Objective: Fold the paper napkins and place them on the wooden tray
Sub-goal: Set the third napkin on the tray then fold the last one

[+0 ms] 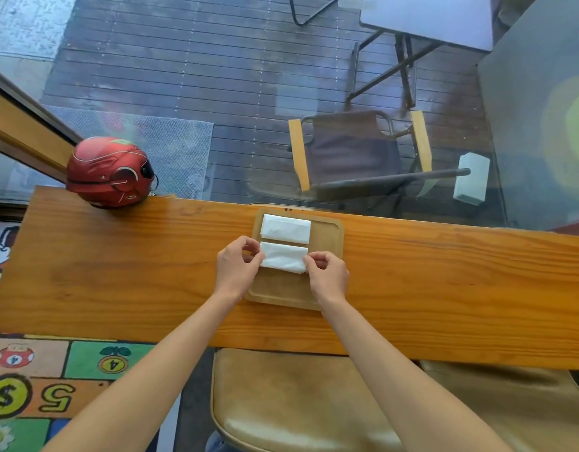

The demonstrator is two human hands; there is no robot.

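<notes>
Napkin (283, 257) (unmarked) on tray (327, 230).

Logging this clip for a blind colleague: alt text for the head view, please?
Both hands, left and right, pinch the ends of a folded napkin on a wooden tray, beside another napkin. A red helmet sits on the counter.

Two folded white paper napkins lie side by side on a pale wooden tray (327, 230) with rounded corners and a raised rim. The far napkin (285, 228) sits at the tray's 12 o'clock end; the near napkin (283, 257), slightly rumpled, rests at its centre.
</notes>
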